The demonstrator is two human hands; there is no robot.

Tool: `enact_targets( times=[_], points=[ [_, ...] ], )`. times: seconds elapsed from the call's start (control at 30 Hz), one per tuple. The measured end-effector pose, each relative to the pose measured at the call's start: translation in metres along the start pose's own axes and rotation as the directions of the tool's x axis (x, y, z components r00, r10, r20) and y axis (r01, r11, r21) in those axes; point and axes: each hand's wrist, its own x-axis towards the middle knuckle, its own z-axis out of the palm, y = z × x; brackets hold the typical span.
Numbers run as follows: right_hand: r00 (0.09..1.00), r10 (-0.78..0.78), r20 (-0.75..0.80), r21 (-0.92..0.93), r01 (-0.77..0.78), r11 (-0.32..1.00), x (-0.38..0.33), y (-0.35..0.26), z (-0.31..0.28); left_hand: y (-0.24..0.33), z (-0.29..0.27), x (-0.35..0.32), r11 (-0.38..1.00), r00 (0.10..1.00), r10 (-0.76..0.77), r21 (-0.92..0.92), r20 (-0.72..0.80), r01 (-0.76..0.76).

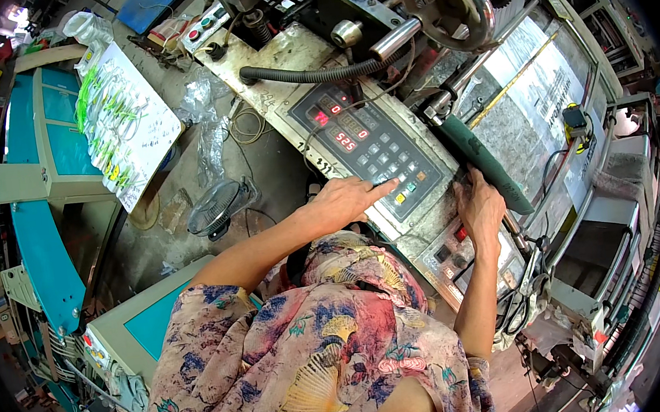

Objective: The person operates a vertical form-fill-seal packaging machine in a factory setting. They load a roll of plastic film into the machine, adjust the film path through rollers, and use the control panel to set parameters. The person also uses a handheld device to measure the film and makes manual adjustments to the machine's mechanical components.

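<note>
Head view looks down on my left hand (345, 200), index finger stretched out and pressing a key at the lower right corner of the keypad on the dark control panel (368, 150), other fingers loosely curled, gripping nothing. My right hand (481, 208) lies open, palm down, at the panel's right edge, touching the green bar (486, 161), beside a red button (460, 233).

We had one head-worn fisheye view, looking steeply down from close above our fingers (383, 188) at the control panel (372, 149); edges curved near the rim.
</note>
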Motion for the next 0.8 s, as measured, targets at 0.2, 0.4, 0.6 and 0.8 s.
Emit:
enact_targets(
  times=[0.2,0.4,0.6,0.8],
  points=[
    [1.000,0.012,0.016,-0.032,-0.012,0.999,-0.001,-0.006,-0.004,0.001,-0.001,-0.001,1.000,1.000,-0.006,0.009,-0.002,0.006],
    [1.000,0.017,0.019,-0.105,-0.015,0.994,-0.005,-0.012,-0.007,0.004,-0.001,-0.001,1.000,1.000,-0.001,0.013,0.001,0.001],
    [0.997,0.071,0.036,-0.113,-0.066,0.991,-0.007,-0.012,-0.005,0.007,-0.009,0.000,1.000,0.998,-0.002,-0.007,0.068,0.003],
    [0.995,-0.038,-0.096,-0.098,0.028,0.995,-0.007,-0.005,0.008,0.010,-0.017,-0.001,1.000,0.999,0.002,0.006,0.046,-0.002]
  ],
)
